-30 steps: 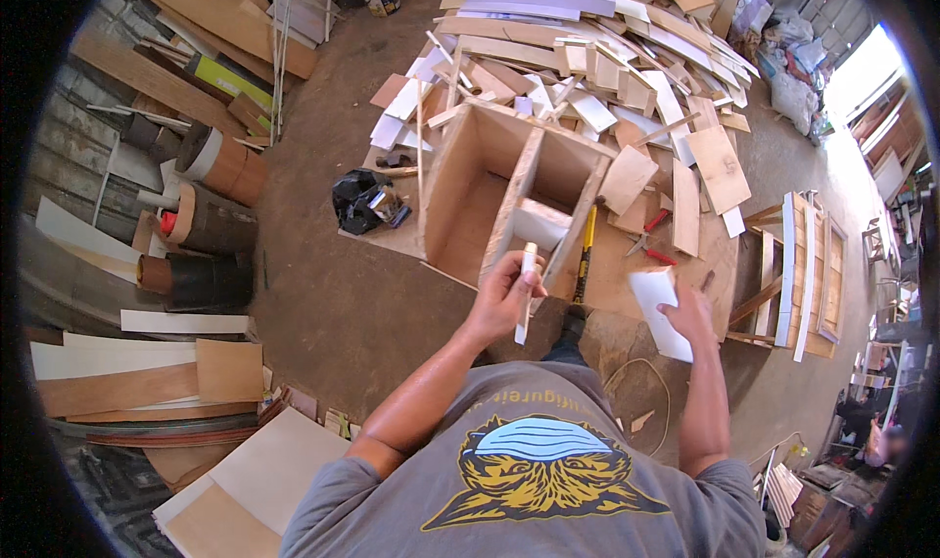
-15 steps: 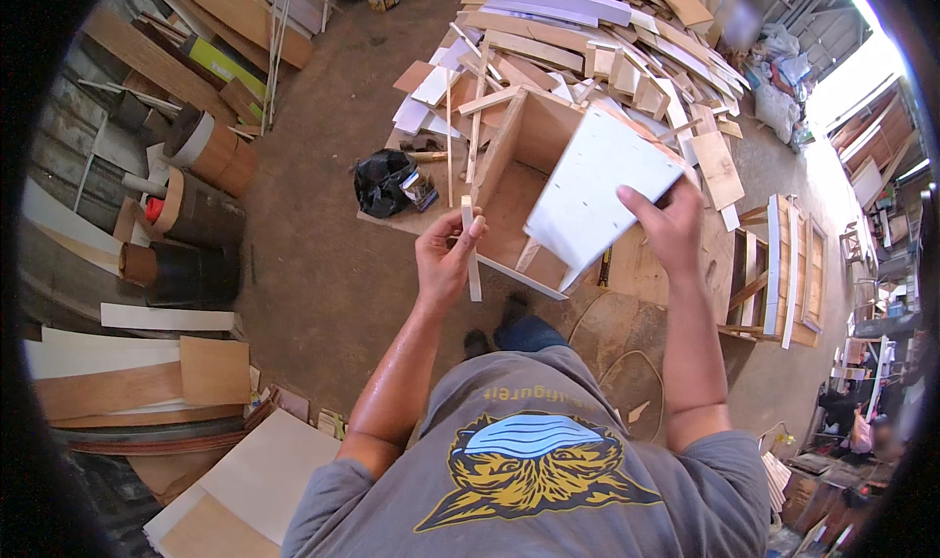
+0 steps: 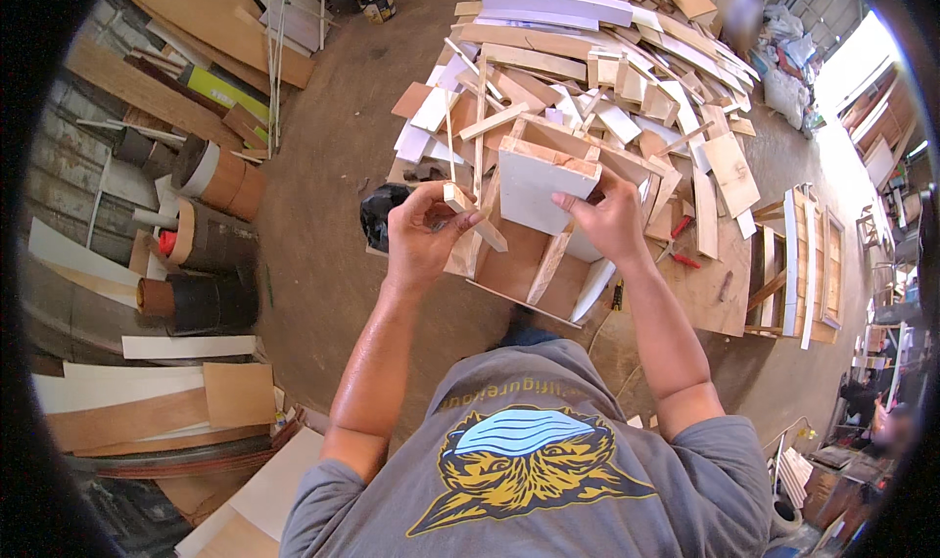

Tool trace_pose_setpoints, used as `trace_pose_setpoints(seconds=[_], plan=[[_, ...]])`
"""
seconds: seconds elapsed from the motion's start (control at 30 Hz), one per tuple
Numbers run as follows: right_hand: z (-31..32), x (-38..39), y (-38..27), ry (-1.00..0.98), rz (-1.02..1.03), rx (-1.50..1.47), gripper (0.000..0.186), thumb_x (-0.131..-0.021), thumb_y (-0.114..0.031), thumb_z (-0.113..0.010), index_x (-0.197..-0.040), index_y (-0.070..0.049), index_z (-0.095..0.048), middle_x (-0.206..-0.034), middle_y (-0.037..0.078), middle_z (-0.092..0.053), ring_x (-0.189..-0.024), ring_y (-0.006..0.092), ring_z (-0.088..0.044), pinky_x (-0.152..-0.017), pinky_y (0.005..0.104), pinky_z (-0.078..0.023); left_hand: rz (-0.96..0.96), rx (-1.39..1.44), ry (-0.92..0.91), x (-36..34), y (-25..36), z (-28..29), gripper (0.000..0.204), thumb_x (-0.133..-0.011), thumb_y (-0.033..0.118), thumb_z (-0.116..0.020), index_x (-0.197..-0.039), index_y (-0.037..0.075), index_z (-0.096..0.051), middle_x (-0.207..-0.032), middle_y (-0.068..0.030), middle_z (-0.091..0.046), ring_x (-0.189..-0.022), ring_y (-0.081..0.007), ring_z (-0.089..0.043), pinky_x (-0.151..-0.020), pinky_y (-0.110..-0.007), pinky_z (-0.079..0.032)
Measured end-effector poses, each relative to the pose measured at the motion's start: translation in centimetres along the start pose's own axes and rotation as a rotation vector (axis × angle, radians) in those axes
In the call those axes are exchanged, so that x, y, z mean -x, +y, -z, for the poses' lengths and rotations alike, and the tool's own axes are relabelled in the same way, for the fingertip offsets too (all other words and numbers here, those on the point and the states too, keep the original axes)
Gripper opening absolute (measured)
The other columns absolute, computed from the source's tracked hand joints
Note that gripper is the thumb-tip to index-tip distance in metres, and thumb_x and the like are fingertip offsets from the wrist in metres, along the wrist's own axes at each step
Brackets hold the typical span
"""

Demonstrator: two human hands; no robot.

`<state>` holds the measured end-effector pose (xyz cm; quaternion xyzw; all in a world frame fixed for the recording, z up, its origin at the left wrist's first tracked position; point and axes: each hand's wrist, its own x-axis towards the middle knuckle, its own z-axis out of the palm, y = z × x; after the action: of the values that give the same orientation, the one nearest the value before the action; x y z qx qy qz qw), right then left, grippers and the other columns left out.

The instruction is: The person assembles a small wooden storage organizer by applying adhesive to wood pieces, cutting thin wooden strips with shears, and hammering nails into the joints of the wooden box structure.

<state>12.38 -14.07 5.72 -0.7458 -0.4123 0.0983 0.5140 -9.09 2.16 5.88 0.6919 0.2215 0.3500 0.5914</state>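
Observation:
My left hand pinches a short, pale wooden strip, held slanting at the box's left side. My right hand grips a white board with raw wood edges, thumb across its face, held over the open wooden box. This box has inner dividers and lies in front of me on a large board on the floor. Just left of the strip is a black plastic bag. Red-handled tools lie to the right of the box.
A large heap of offcuts lies beyond the box. Sheets and rolls line the left. A wooden frame structure stands at the right, a bucket at the back, sacks at the back right.
My left hand has risen and moved left, the strip now slanting rather than upright. The board in my right hand was lifted over the box, then turned and shifted left.

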Motion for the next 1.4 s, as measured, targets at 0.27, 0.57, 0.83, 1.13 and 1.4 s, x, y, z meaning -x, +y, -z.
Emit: trace_pose_setpoints(seconds=[0.27, 0.57, 0.83, 1.13, 1.4], plan=[[2.3, -2.2, -0.7, -0.002, 0.009, -0.38, 0.029, -0.084, -0.007, -0.084, -0.112, -0.007, -0.078, -0.097, 0.008, -0.081, -0.079, 0.0151, -0.076, -0.074, 0.0297, -0.058, -0.192, -0.144, -0.104, -6.5, 4.8, 0.2, 0.032, -0.081, -0.009, -0.084, -0.109, 0.0, -0.069, -0.105, -0.0111, -0.077, -0.1, -0.0173, -0.073, -0.089, -0.034, -0.061], [1.1, -1.7, -0.5, -0.034, -0.028, -0.114, 0.031, -0.079, -0.008, -0.085, -0.11, -0.011, -0.078, -0.096, 0.01, -0.079, -0.087, 0.0253, -0.077, -0.078, 0.0343, -0.058, -0.236, -0.117, -0.202, -9.9, 3.0, 1.1, 0.033, -0.079, -0.007, -0.086, -0.106, 0.001, -0.07, -0.104, -0.0113, -0.078, -0.099, -0.0178, -0.075, -0.088, -0.033, -0.062], [0.0, -1.1, -1.6, 0.054, -0.086, 0.048, 0.029, -0.083, -0.021, -0.085, -0.109, -0.012, -0.078, -0.091, 0.012, -0.078, -0.086, 0.03, -0.076, -0.076, 0.0373, -0.057, -0.22, -0.199, -0.408, -11.2, -2.6, 0.5, 0.034, -0.078, -0.001, -0.09, -0.108, 0.004, -0.075, -0.105, -0.007, -0.079, -0.096, -0.0136, -0.075, -0.084, -0.031, -0.062], [-1.2, -0.1, -4.5, 0.186, -0.155, -0.116, 0.025, -0.086, -0.005, -0.082, -0.109, 0.001, -0.075, -0.095, 0.009, -0.079, -0.09, 0.0139, -0.074, -0.082, 0.0324, -0.058, -0.324, -0.097, -0.504, -13.9, -2.2, 0.9, 0.036, -0.077, 0.007, -0.093, -0.11, 0.004, -0.076, -0.099, -0.0066, -0.08, -0.085, -0.0124, -0.074, -0.075, -0.029, -0.061], [-0.2, 0.8, -6.8, 0.242, -0.124, -0.109, 0.028, -0.087, -0.004, -0.082, -0.112, 0.004, -0.073, -0.102, 0.01, -0.079, -0.095, 0.014, -0.072, -0.085, 0.0309, -0.057, -0.24, -0.049, -0.63, -14.2, -3.8, 0.7, 0.034, -0.08, 0.009, -0.091, -0.108, 0.003, -0.074, -0.095, -0.0081, -0.077, -0.084, -0.0186, -0.075, -0.074, -0.033, -0.062]])
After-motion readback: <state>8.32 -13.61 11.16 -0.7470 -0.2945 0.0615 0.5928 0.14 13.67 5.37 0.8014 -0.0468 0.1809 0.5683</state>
